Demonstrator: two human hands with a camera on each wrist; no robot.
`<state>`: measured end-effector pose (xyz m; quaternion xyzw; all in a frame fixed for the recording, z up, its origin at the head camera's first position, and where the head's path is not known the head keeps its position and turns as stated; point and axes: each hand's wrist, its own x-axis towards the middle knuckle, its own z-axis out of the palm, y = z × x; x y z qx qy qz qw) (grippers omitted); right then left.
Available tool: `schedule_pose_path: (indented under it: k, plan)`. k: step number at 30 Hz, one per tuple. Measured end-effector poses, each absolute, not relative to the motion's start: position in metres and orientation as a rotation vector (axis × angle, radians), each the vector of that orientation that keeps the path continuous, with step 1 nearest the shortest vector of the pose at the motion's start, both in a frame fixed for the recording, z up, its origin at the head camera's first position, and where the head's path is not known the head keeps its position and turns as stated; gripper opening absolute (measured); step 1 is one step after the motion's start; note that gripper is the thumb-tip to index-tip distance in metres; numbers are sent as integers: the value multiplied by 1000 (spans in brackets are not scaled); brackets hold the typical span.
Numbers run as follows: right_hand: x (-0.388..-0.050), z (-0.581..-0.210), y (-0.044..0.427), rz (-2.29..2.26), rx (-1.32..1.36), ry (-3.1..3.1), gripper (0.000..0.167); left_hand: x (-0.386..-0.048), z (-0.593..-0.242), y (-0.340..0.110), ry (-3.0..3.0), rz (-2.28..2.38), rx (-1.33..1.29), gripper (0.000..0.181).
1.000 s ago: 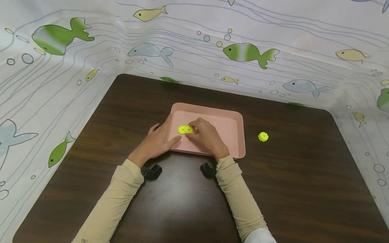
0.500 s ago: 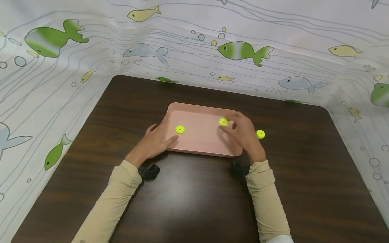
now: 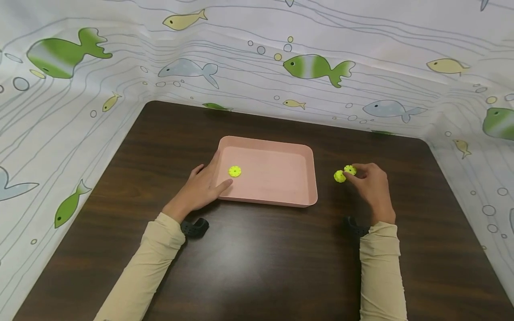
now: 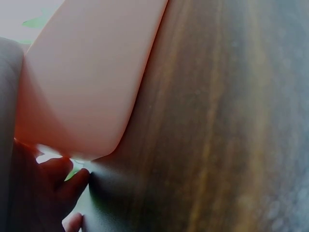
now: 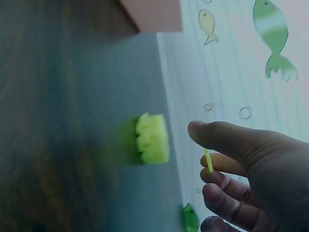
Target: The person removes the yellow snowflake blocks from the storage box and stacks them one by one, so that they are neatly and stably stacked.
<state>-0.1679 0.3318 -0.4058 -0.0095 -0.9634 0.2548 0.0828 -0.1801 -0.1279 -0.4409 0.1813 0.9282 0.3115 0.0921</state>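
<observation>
A pink rectangular tray point(image 3: 277, 176) lies on the table with one yellow flower-shaped disc point(image 3: 234, 171) near its left end. My left hand point(image 3: 198, 189) rests along the tray's left wall, fingers extended and thumb reaching over the inside. Right of the tray, my right hand point(image 3: 372, 187) pinches another notched yellow disc point(image 3: 350, 170) between thumb and index finger. Just beside that disc stands a short yellow stack point(image 3: 339, 176) of similar discs on the table. In the right wrist view the pinched disc point(image 5: 208, 160) shows edge-on, apart from the stack point(image 5: 153, 139).
Dark wood-grain table point(image 3: 257, 267) surrounds the tray. A white curtain point(image 3: 241, 26) printed with fish borders the table at the back and both sides. Each wrist wears a black strap point(image 3: 195, 228).
My right hand has carried a yellow disc from the tray's left part, over its right wall, to beside the stack. One disc stays in the tray. My left hand keeps its place.
</observation>
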Motion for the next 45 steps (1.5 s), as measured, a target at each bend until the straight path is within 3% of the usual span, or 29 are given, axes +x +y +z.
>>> schedule_pose_path:
  k: [31,37,45]
  plan:
    - [-173,-415,326,811,-62,-3005,47,-181,-441,-129,2748,923,543,95]
    - [-175,-414,325,791,-24,-2998,59,-180,-442,-130,2746,929,544,95]
    - [-186,-395,280,813,117,-2850,53,-180,-444,-128,2753,942,540,94]
